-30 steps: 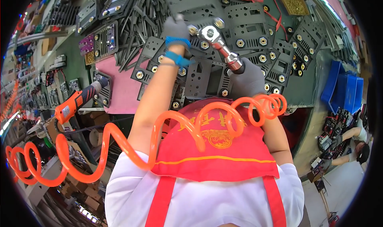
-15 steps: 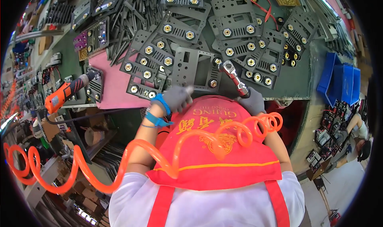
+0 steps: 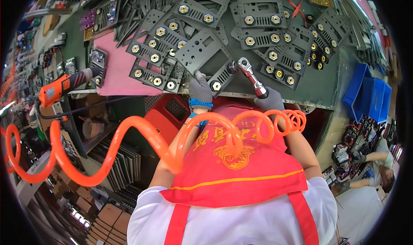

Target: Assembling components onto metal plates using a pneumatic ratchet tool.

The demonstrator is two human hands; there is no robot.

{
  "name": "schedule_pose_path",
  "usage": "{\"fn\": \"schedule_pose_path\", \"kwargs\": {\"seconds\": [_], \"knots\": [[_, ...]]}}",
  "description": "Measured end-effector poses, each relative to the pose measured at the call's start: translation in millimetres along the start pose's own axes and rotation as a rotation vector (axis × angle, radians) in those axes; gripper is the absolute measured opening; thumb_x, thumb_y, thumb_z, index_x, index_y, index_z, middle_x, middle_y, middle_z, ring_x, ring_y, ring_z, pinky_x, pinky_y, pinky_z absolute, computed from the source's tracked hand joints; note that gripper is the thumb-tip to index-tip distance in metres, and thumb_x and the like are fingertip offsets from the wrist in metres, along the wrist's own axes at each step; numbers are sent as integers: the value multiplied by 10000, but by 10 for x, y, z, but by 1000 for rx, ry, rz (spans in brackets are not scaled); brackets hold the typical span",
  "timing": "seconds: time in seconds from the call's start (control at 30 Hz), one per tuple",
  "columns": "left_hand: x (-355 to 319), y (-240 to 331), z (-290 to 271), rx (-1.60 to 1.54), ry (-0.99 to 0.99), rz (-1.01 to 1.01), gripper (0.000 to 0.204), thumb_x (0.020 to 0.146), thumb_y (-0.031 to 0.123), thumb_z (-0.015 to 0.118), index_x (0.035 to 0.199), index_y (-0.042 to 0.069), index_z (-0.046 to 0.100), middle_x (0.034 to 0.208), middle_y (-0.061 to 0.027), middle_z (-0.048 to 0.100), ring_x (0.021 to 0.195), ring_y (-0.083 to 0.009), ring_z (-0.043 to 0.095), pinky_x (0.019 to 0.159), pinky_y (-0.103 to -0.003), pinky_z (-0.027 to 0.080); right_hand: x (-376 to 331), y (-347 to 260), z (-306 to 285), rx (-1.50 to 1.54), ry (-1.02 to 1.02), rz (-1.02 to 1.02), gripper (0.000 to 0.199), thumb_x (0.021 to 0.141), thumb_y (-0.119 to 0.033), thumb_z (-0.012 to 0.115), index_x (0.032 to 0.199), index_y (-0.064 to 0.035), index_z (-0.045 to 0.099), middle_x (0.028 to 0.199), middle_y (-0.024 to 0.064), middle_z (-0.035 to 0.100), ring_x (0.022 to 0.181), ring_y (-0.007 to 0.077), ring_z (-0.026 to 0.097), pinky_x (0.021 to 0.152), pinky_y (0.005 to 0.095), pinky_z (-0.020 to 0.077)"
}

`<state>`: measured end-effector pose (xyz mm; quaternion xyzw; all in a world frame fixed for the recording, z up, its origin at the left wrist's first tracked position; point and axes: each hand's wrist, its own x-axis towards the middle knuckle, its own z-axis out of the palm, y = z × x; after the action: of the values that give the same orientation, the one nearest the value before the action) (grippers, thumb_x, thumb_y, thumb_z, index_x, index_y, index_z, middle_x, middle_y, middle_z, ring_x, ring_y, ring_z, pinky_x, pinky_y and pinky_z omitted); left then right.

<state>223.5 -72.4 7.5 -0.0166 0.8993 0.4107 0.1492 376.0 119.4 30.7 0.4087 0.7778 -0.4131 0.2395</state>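
Observation:
A dark grey slotted metal plate (image 3: 192,55) lies turned at an angle at the bench's near edge. My left hand (image 3: 201,91), in a grey glove with a blue band at the wrist, grips this plate's near edge, a finger lying over its top. One brass-centred hex nut (image 3: 216,86) sits on the plate's near corner. In my gloved right hand (image 3: 271,100) is a shiny ratchet wrench (image 3: 254,79), held by its dark end. The wrench's socket end rests over the plate's right corner and hides what is under it.
Several similar plates with nuts (image 3: 275,38) lie piled beyond my hands. An orange coiled hose (image 3: 116,144) stretches across my forearms. At left, an orange power tool (image 3: 64,88) lies by a pink sheet (image 3: 107,68). Blue bins (image 3: 374,94) stand at right, near another person (image 3: 378,169).
My left hand has gone from above the apron to the plate's near edge and taken hold. The plate has turned, its near nut shifting left. The wrench stays at its right corner.

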Motion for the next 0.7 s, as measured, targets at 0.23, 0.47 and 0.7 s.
{"fn": "schedule_pose_path", "kwargs": {"seconds": [0.23,0.47,0.7], "knots": [[102,-71,63,-68,65,-45,472,1019,369,364,899,-42,562,732,-190,649,734,-390,646,678,-464,496,52,98,133,93,-45,-20,409,661,-291,715,989,-55,645,895,169,686,844,336,657,777,393,497],[205,-123,124,-103,22,-92,506,1023,389,336,930,-57,556,830,-207,651,794,-379,646,725,-449,490,67,166,229,191,-53,-14,381,665,-276,696,945,-25,636,873,188,675,834,359,644,773,398,493],[256,-28,72,-70,-14,-43,514,1021,390,342,930,-66,562,812,-218,650,769,-383,636,723,-450,480,4,122,240,114,-38,-15,372,694,-290,691,965,-43,635,914,186,681,890,369,646,799,409,497]]}}
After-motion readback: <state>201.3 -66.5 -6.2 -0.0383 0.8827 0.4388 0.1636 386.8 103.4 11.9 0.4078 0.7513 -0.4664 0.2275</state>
